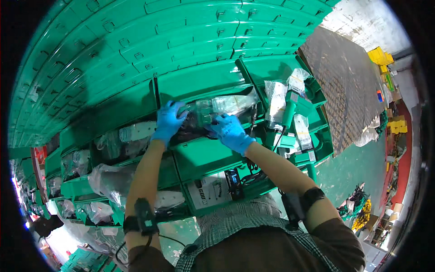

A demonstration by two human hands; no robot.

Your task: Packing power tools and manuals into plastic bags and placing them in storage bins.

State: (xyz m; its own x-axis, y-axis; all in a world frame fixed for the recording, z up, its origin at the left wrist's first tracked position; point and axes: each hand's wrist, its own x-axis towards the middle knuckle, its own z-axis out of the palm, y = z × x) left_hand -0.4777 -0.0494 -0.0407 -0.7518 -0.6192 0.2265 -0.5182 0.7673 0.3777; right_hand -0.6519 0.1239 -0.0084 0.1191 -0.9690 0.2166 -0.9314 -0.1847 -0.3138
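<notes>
In the middle of an open green metal case (206, 156) lies a clear plastic bag (231, 104) with pale and green contents. My right hand (231, 132), in a blue glove, has its fingers curled on the near edge of this bag. At the bag's left end is my left hand (168, 120), also gloved in blue, its fingers spread beside a dark item (190, 121). What lies under the fingertips is partly hidden.
Bagged parts (277, 102) and a green power tool (290, 111) fill the right-hand trays. A printed box (209, 190) stands in the near compartment. More plastic bags (108, 181) lie left. Behind rise stacked green cases (190, 27); a brown board (342, 86) lies right.
</notes>
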